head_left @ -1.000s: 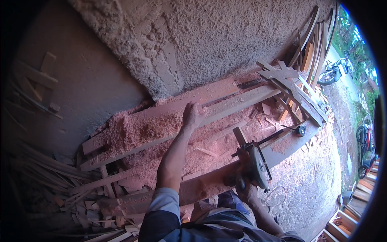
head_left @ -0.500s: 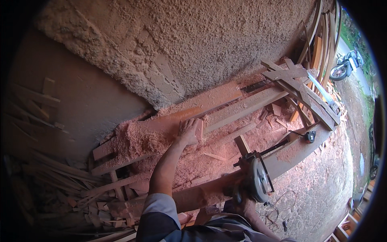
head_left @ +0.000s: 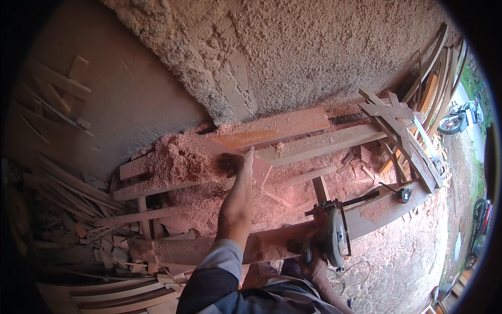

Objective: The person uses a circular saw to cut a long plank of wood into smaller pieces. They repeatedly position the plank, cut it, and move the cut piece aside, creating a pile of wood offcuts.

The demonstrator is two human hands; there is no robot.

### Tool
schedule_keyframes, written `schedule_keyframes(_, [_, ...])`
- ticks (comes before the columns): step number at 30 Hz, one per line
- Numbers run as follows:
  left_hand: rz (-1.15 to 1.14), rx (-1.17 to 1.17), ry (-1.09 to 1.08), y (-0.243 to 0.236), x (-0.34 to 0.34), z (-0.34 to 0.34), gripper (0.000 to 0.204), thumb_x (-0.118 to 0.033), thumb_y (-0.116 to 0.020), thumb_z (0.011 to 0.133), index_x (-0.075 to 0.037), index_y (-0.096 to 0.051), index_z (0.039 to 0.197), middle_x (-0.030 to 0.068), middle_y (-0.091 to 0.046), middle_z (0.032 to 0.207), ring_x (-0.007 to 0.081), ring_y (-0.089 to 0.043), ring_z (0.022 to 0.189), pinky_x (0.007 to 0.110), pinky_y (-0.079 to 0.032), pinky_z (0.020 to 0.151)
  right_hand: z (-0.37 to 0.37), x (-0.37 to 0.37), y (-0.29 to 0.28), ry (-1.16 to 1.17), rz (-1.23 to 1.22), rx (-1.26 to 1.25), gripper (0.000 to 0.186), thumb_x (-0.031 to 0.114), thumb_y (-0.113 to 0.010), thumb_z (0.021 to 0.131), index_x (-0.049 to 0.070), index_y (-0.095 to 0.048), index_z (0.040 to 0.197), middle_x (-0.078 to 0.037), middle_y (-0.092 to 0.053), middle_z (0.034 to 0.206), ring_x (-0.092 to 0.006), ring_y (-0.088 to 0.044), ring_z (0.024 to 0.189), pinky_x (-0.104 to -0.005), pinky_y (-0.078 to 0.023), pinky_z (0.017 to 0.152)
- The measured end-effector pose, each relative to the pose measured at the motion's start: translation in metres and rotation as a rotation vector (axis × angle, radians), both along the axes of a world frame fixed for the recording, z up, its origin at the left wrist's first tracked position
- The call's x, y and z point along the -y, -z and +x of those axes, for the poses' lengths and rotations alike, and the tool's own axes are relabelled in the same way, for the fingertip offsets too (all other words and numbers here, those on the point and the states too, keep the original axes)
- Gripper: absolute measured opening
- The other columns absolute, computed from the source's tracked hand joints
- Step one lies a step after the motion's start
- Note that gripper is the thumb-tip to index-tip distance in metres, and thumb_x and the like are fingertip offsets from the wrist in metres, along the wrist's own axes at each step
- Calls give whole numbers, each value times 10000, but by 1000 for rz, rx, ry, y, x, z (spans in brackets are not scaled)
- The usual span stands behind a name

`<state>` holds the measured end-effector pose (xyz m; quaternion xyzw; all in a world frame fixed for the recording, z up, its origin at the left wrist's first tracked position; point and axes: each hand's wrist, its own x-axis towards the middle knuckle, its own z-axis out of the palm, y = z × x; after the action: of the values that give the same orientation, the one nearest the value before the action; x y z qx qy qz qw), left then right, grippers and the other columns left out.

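Note:
My left hand (head_left: pixel 238 162) reaches to the middle of the wooden bench, turned on edge with its thumb up. Its shadowed fingers look apart, with nothing visible in them, beside a heap of pinkish wood shavings (head_left: pixel 183 159). Close to the wrist is a short flat piece of wood (head_left: pixel 261 172), standing out at an angle. Low in the view, my right hand (head_left: pixel 315 266) is closed round the handle of a circular saw (head_left: pixel 330 235). The saw rests on a long, wide plank (head_left: pixel 272 243) nearest my body. Part of that hand is hidden behind the saw.
Long boards (head_left: pixel 324 144) run along the rough wall, dusted with shavings. Crossed offcuts (head_left: pixel 395 123) pile up at the right, near a tape measure (head_left: pixel 403 195) on the plank. Scrap strips (head_left: pixel 68 183) heap at the left. A motorcycle (head_left: pixel 457 120) stands outside.
My left hand has turned on edge and shifted slightly left toward the shavings. The short wood piece beside it now sits more slanted. The right hand stays on the saw; the view has tilted.

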<state>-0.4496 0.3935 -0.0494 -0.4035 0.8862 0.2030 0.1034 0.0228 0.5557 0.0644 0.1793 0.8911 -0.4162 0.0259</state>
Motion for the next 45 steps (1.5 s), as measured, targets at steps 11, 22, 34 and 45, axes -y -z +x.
schedule_keyframes(11, [-55, -104, 209, -30, 47, 67, 1399, -661, -844, 650, -172, -3, 1656, 181, 76, 1718, 425, 32, 1578, 704, -224, 1174, 3, 2, 11, 10, -13, 21, 794, 253, -751, 835, 23, -423, 1521, -301, -638, 1239, -483, -649, 1116, -540, -534, 960])
schedule_keyframes(22, [1102, -808, -102, -38, 102, 97, 1010, -339, -842, 737, -139, -287, 1557, 156, -373, 1563, 316, -467, 1378, 472, -456, 1083, 5, 1, 20, 10, 37, -116, 654, 226, -730, 845, -12, -517, 1415, -301, -680, 1105, -474, -687, 1011, -526, -561, 870])
schedule_keyframes(34, [1893, -1189, -201, -146, 210, 242, 657, -318, -722, 925, -17, -461, 1447, 133, -620, 1309, 302, -586, 1246, 469, -479, 1078, -1, 2, 2, 33, 24, -87, 642, 218, -806, 813, -30, -565, 1354, -246, -709, 1009, -365, -704, 882, -452, -554, 788])
schedule_keyframes(45, [321, -1115, -538, -48, 247, 344, 913, -95, -660, 768, 69, -228, 1556, 255, -395, 1504, 361, -426, 1391, 444, -323, 1192, -9, -10, 21, -39, 18, -179, 737, 136, -771, 773, -56, -508, 1434, -260, -685, 1203, -384, -693, 1053, -453, -544, 930])
